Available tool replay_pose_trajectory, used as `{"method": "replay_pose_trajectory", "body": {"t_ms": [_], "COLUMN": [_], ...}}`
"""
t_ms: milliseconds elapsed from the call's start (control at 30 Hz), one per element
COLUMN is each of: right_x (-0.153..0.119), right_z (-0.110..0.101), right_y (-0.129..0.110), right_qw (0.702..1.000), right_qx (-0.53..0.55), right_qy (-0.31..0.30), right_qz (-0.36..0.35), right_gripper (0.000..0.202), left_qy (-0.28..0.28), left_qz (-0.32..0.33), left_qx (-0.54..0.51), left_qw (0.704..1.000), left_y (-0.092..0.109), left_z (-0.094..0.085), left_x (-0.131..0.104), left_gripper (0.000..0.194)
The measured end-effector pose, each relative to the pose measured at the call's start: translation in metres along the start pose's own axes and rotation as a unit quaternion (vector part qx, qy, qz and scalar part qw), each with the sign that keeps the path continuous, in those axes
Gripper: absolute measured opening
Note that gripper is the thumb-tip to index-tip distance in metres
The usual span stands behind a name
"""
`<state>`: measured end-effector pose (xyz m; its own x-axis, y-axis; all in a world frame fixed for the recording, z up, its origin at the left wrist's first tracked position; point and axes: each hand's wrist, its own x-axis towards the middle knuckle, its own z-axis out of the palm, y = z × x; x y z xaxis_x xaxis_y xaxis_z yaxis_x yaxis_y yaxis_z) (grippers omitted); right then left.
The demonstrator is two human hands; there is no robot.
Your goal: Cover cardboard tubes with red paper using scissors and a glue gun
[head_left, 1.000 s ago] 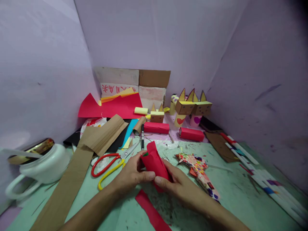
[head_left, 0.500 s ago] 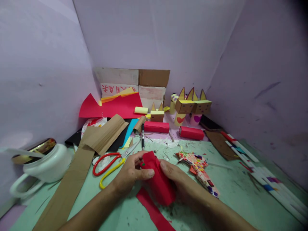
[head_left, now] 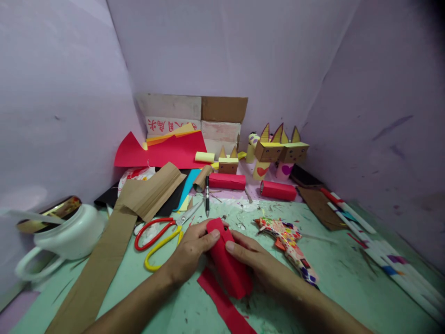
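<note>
The red paper roll point(head_left: 229, 273) is at the near middle, over the green tabletop point(head_left: 337, 278), slanting from far left to near right. The left hand point(head_left: 193, 248) grips its far end, thumb laid on top; the right hand point(head_left: 253, 257) grasps its right side, thumb also on the paper. The right hand's lower fingers are mostly hidden, and whether the roll's near end touches the table is hard to tell.

A red paper strip point(head_left: 225, 304) lies just left of the roll and runs toward the near edge. Close by on the left are the scissors point(head_left: 181, 220), with one red and one yellow handle; a pen point(head_left: 207, 197) points at the roll from beyond. Just right of the right hand lies a colourful patterned object point(head_left: 287, 243).

Farther back, two more red rolls, one left point(head_left: 227, 181) and one right point(head_left: 278, 190), lie before box-headed figures point(head_left: 268, 152) with pointed ears. A long cardboard strip point(head_left: 100, 260) and a white pot point(head_left: 69, 234) take up the left; white rods point(head_left: 387, 269) line the right.
</note>
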<state>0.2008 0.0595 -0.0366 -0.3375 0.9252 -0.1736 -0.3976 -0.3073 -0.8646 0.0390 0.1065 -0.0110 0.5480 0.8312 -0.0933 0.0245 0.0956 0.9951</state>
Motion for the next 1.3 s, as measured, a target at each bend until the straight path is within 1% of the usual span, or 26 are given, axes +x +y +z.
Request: {"method": "replay_pose_trajectory", "body": {"t_ms": [167,300,367,467,600,733,833,900,1000,1100,1200,1233,1267,1300], "right_x": [0.0,0.0,0.0,0.001,0.001,-0.001,-0.002,-0.001,0.0,0.004,0.006,0.007,0.006,0.006], "right_z": [0.002,0.003,0.002,0.0,-0.001,0.001,0.003,0.003,-0.001,-0.005,-0.008,-0.008,-0.007,-0.007], "right_y": [0.002,0.003,0.004,0.005,0.005,0.005,0.004,0.002,-0.003,-0.008,-0.008,-0.008,-0.008,-0.008], "right_qw": [0.999,0.995,0.994,0.993,0.992,0.992,0.994,0.993,0.988,0.979,0.976,0.977,0.978,0.979], "right_qx": [0.032,0.077,0.088,0.092,0.093,0.091,0.086,0.084,0.118,0.165,0.176,0.175,0.172,0.169], "right_qy": [-0.027,-0.03,-0.03,-0.041,-0.057,-0.052,-0.027,-0.014,0.008,0.039,0.047,0.049,0.053,0.056], "right_qz": [0.02,0.052,0.062,0.058,0.056,0.067,0.068,0.077,0.101,0.116,0.117,0.112,0.106,0.098], "right_gripper": [0.038,0.038,0.037,0.036,0.035,0.037,0.037,0.038,0.038,0.038,0.039,0.039,0.038,0.038], "left_qy": [0.014,0.01,0.005,0.005,-0.01,-0.001,0.009,0.025,0.088,0.143,0.164,0.15,0.115,0.058], "left_qz": [0.032,0.075,0.086,0.098,0.12,0.138,0.129,0.116,0.12,0.13,0.117,0.115,0.111,0.104], "left_qx": [0.092,0.118,0.133,0.157,0.171,0.198,0.207,0.188,0.153,0.151,0.202,0.234,0.273,0.315], "left_qw": [0.995,0.99,0.987,0.983,0.978,0.97,0.97,0.975,0.977,0.969,0.958,0.954,0.949,0.942], "left_y": [0.005,0.006,0.006,0.005,0.0,-0.005,-0.004,-0.002,0.001,0.002,0.004,0.006,0.009,0.012], "left_z": [0.001,0.002,0.002,0.001,0.002,0.003,0.001,-0.002,-0.007,-0.011,-0.014,-0.015,-0.016,-0.017], "left_x": [-0.003,-0.005,-0.006,-0.007,-0.008,-0.007,-0.007,-0.007,-0.007,-0.004,-0.001,-0.002,-0.004,-0.007], "left_gripper": [0.037,0.034,0.033,0.031,0.029,0.031,0.036,0.044,0.049,0.042,0.031,0.027,0.023,0.02]}}
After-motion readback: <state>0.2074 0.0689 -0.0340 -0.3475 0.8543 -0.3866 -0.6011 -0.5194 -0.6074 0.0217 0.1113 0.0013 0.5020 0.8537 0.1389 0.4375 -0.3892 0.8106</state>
